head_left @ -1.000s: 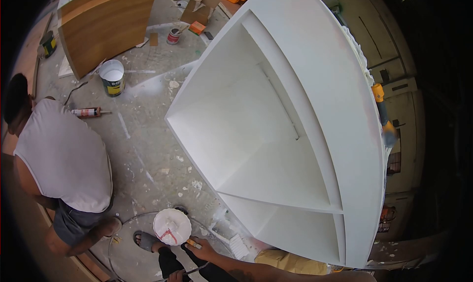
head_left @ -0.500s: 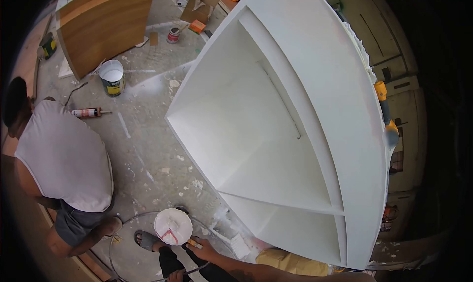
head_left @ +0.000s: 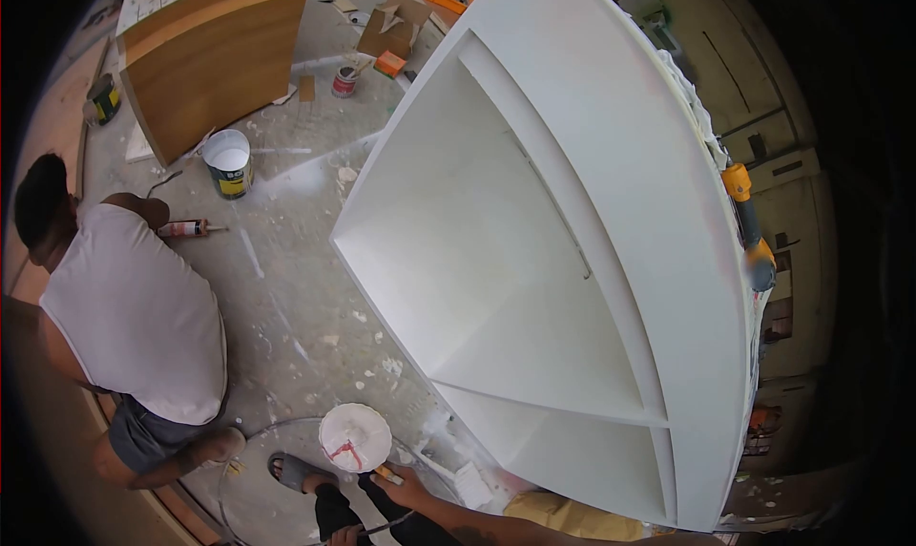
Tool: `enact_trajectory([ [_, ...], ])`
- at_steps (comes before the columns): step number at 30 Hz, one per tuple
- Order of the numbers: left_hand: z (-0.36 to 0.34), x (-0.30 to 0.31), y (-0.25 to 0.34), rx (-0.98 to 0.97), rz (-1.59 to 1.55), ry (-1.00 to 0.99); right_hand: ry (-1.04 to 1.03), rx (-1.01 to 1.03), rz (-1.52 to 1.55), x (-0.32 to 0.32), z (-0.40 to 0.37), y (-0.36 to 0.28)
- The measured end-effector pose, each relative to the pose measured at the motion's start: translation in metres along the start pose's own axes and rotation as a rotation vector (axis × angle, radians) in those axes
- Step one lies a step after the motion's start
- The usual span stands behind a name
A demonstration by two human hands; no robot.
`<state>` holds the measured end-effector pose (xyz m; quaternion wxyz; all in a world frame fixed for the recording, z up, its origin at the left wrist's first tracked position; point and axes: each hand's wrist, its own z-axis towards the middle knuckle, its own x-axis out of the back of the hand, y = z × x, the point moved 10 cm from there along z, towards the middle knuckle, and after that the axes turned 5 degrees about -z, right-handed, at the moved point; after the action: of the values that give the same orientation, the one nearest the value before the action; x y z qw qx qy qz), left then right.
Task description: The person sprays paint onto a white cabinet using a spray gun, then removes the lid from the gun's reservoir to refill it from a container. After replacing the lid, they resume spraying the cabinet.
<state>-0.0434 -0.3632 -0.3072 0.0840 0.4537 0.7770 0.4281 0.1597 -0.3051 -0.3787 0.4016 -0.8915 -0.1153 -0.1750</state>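
Near the bottom, my right hand (head_left: 408,492) is closed round a short wooden handle (head_left: 387,474) right at the rim of a round white paint bucket (head_left: 355,437). The far end of that handle is hidden, so I cannot tell what tool it belongs to. A red streak marks the bucket's white top. My left hand (head_left: 343,536) shows at the lower edge, its fingers closed round a dark hose (head_left: 389,524). To the right stands a large white cabinet (head_left: 534,307) with open compartments. A white-coated brush (head_left: 472,486) lies on the floor beside it.
A crouching person in a white sleeveless top (head_left: 143,317) is at left, close to a sealant tube (head_left: 183,228). Beyond are an open paint can (head_left: 229,164), a wooden cabinet (head_left: 215,69) and a small red can (head_left: 344,82). Brown paper (head_left: 572,517) lies under the white cabinet's near edge.
The view has shifted slightly, so everything sits a little lower and to the right. The crouching person's arm now reaches out toward the sealant tube. My hands keep their holds.
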Motion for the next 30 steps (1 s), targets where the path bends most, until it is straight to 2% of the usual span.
enact_trajectory([
  [3,0.0,0.002,0.003,-0.003,0.011,0.006,0.054,0.034,0.024,0.007,0.0,-0.006],
  [9,0.0,0.0,-0.002,0.014,-0.006,-0.008,0.048,-0.037,-0.001,0.009,0.001,-0.001],
  [15,-0.001,0.002,-0.001,0.014,-0.009,0.012,0.084,0.07,0.034,0.011,0.001,-0.012],
  [23,-0.001,0.0,-0.008,0.029,-0.011,-0.005,0.019,-0.048,-0.003,0.006,0.001,-0.01],
  [30,-0.002,0.002,-0.01,0.025,-0.011,-0.003,0.039,-0.004,-0.012,0.002,0.004,-0.011],
])
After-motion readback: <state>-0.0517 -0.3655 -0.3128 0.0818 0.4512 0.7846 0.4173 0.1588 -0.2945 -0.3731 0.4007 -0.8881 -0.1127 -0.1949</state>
